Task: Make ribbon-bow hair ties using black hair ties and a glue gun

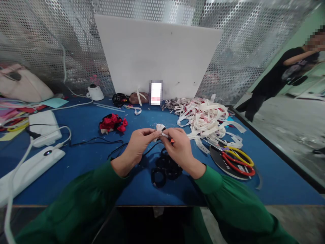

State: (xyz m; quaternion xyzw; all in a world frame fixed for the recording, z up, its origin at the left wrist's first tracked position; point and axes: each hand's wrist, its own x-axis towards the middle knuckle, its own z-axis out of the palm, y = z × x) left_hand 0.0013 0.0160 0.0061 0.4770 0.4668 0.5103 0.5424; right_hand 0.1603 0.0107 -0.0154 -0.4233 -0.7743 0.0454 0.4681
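Over the middle of the blue table, my left hand (138,144) and my right hand (179,145) meet fingertip to fingertip. Both pinch a white printed ribbon (160,127), which stands up in a small fold between them. Something dark and a bit of orange show by the right fingers, too small to name. Below the hands lies a cluster of black hair ties (162,171). Red and black fabric bows (113,123) rest in a bunch beyond my left hand. A tangled heap of white ribbons (203,115) spreads beyond my right hand.
Scissors with red and yellow handles (238,161) lie on a black disc (220,162) at right. On the left are a white power bank (33,173), cables and a small white pot (95,92). A white board (157,54) stands behind; a person (281,74) stands at far right.
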